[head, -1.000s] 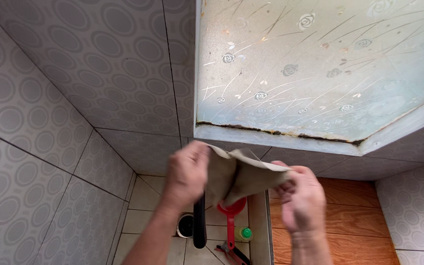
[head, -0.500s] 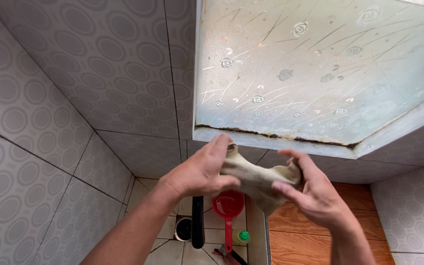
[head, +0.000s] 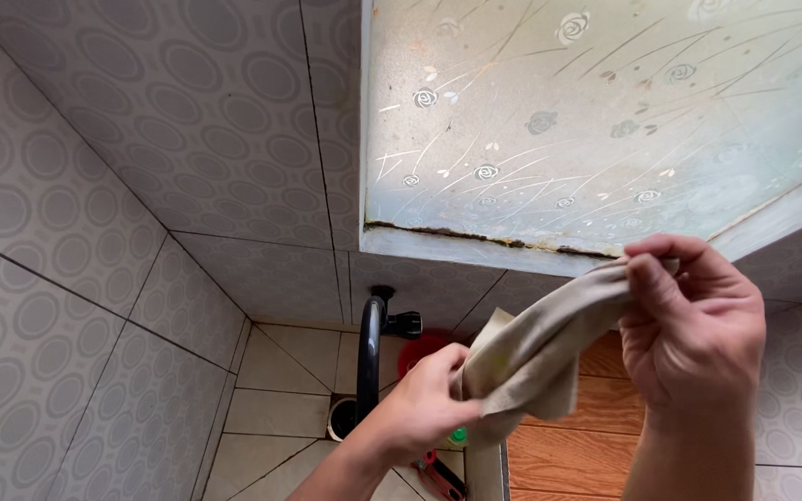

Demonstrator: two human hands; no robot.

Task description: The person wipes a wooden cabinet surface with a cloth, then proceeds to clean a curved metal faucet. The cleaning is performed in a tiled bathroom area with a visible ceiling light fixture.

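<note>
A grey tiled wall (head: 141, 167) patterned with rings fills the left of the view, and a frosted glass window (head: 596, 121) with a faint flower design fills the upper right, its lower frame lined with dark grime. Below, a pale tiled floor (head: 280, 371) meets a strip of wood-look tile (head: 568, 436). In front of all this, a beige cloth (head: 540, 348) is stretched between the person's two hands, just under the window's lower edge. Its long axis runs on a slant, low at the left and high at the right. The right hand (head: 698, 325) is closed on the upper end, pinching it between thumb and fingers close to the window frame. The left hand (head: 420, 408) grips the lower end, fingers curled around bunched folds, farther from the glass. A black tap pipe (head: 368, 353) rises behind the left hand. A red object (head: 420, 348) and a green bottle cap (head: 458, 434) are mostly hidden behind the cloth and hand, so their shapes are hard to make out.
</note>
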